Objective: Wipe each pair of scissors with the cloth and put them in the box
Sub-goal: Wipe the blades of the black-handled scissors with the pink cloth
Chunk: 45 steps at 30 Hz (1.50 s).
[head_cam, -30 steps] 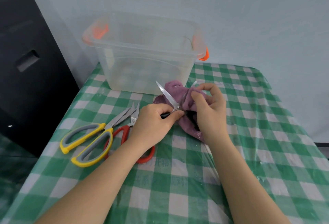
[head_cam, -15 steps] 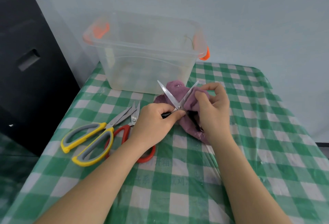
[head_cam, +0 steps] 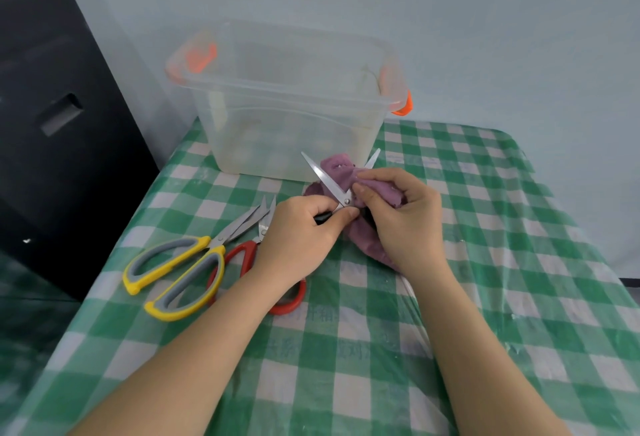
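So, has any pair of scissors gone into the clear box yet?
No, the clear box holds no scissors; two pairs lie on the tablecloth and one is held.

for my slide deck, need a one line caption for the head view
Left hand holds open black-handled scissors while right hand wipes a blade with purple cloth near the clear box.

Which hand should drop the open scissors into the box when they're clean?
Probably the left hand: it already grips the black-handled scissors by the handle. The right hand only holds the purple cloth. The box sits just behind.
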Motion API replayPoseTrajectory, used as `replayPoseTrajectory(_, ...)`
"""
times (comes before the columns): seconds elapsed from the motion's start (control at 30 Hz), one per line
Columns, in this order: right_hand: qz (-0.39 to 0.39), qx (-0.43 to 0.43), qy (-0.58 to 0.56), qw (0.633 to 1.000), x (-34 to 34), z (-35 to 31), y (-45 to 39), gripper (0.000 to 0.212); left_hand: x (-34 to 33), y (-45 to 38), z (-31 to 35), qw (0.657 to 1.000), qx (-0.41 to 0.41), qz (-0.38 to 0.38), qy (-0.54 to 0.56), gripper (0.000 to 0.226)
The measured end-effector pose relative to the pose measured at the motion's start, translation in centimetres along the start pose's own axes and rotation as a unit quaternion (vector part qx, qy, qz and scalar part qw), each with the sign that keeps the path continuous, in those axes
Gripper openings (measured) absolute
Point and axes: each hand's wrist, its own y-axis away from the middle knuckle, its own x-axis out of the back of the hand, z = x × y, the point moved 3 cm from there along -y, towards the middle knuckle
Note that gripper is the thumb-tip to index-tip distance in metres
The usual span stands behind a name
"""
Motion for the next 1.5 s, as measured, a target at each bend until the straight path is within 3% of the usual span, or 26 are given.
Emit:
replayPoseTrajectory(0.2,0.041,-0.018,-0.013,0.999,0.4,0.5,-0.2,0.021,0.2,-0.1,-0.1,0.999,0.035,0.002,0.034,0.027)
replayPoseTrajectory(0.4,-0.061,0.027,-0.03,0.997,-0.1,0.1,-0.2,0.022,0.2,-0.1,-0.2,1.0,0.02,0.007,0.01,0.034)
replayPoseTrajectory(0.53,-0.024,0.037,0.012,0.999,-0.3,0.3,-0.1,0.033,0.3,-0.1,-0.1,1.0,0.013,0.016,-0.005,0.029)
replayPoseTrajectory(0.73,0.011,-0.021,0.028,0.999,0.2,0.8,-0.4,0.025,0.4,-0.3,-0.2,0.999,0.041,0.008,0.029,0.031)
replayPoseTrajectory(0.97,0.094,-0.096,-0.079,0.988,1.0,0.6,-0.6,0.011,0.4,-0.1,-0.1,0.997,0.046,-0.007,0.057,0.031)
replayPoseTrajectory(1.17,0.111,-0.153,-0.13,0.973,1.2,0.5,-0.4,0.009,0.3,0.1,0.1,0.997,0.034,-0.028,0.056,0.029)
replayPoseTrajectory(1.5,0.157,-0.086,-0.056,0.982,2.5,0.7,-1.2,0.007,0.0,0.4,0.4,0.998,0.026,-0.049,0.037,0.027)
